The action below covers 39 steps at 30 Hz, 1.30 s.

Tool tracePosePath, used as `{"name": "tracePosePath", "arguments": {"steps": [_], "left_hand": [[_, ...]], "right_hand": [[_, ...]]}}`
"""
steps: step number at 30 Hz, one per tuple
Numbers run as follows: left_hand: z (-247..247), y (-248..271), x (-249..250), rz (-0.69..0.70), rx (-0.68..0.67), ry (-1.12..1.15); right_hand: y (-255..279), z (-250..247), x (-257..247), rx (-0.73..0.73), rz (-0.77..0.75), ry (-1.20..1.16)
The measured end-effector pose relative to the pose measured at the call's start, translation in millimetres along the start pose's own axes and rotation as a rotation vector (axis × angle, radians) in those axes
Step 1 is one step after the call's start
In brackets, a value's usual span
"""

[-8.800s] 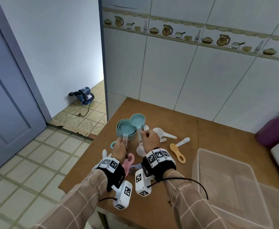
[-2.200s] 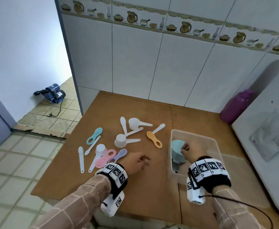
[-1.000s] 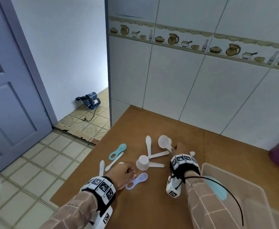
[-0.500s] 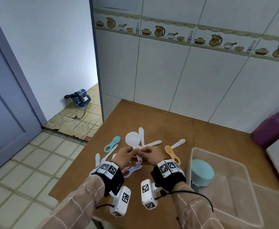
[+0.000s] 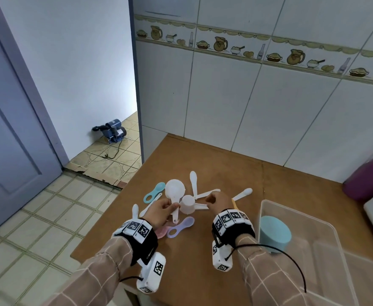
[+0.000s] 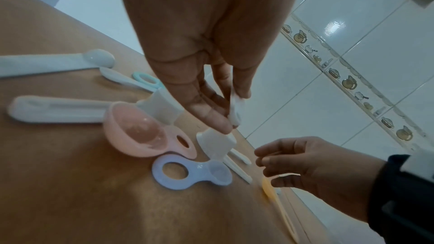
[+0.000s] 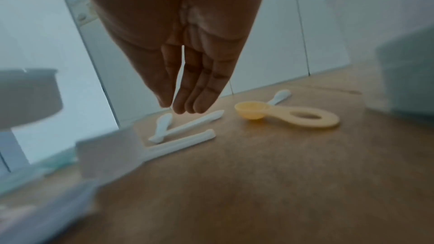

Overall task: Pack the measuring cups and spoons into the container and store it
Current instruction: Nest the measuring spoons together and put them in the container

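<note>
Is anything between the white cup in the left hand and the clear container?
The left hand pinches the larger white measuring cup by its handle. Toward the clear container sit the smaller white cup, upside down on the table, and the right hand, hovering open. Lifted, the cup could probably pass over both.

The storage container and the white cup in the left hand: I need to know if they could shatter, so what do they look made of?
Container: seemingly clear plastic, thin translucent walls showing the blue cup inside. White cup, pinched by the left hand: apparently matte moulded plastic, slightly translucent.
</note>
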<state>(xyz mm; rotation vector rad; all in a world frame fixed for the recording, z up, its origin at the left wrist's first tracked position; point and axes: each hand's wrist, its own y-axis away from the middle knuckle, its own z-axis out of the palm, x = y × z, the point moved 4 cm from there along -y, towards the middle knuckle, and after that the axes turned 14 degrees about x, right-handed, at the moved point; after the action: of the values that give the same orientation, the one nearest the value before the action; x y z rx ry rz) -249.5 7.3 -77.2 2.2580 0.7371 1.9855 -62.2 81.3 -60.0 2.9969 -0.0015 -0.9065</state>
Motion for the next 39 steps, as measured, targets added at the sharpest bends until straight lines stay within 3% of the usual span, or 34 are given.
{"name": "tracePosePath", "arguments": {"steps": [6, 12, 19, 25, 31, 39], "left_hand": [[-14.6, -7.5, -8.9, 0.049, 0.061, -0.117], [-19.1, -4.9, -9.9, 0.045, 0.060, -0.069], [-23.1, -5.7, -12.5, 0.051, 0.072, -0.045], [-21.4, -6.9, -14.1, 0.037, 0.069, -0.018], [-13.1, -4.4, -8.5, 0.078, 0.087, -0.054], [-3.6, -3.0, -4.0, 0.055, 0.042, 0.067]], "right_hand": [[-8.9, 13.3, 1.6, -0.077, -0.121, 0.317], [-6.5, 29.1, -3.4, -0.118, -0.191, 0.389], [-1.5, 30.7, -13.7, -0.067, -0.341, 0.605], [4.2, 6.4, -9.1, -0.047, -0.113, 0.372], [8.5, 11.5, -29.4, -0.034, -0.009, -0.266], [22.9, 24.5, -48.5, -0.228, -0.015, -0.399]]}}
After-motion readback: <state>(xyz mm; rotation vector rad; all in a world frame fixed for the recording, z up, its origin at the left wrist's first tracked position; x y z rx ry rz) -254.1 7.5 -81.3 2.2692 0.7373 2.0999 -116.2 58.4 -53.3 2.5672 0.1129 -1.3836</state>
